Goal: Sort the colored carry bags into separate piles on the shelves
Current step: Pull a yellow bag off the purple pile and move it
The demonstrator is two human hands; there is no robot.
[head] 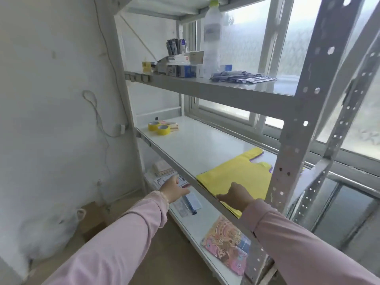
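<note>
A flat stack of yellow carry bags point(240, 173) lies on the middle shelf point(197, 145), close to its front edge, with a sliver of purple showing at its far right side. My right hand point(236, 197) rests on the near corner of the yellow stack, fingers curled down on it. My left hand point(173, 190) hovers in front of the shelf edge, over the lower shelf, fingers loosely apart and holding nothing. Both arms wear pink sleeves.
Yellow tape rolls point(159, 127) sit at the far left of the middle shelf. The upper shelf point(226, 89) carries boxes, a pen cup and a plastic bottle point(212, 38). The lower shelf holds papers point(185, 200) and a pink patterned packet point(226, 245). A perforated steel upright point(298, 120) stands at right.
</note>
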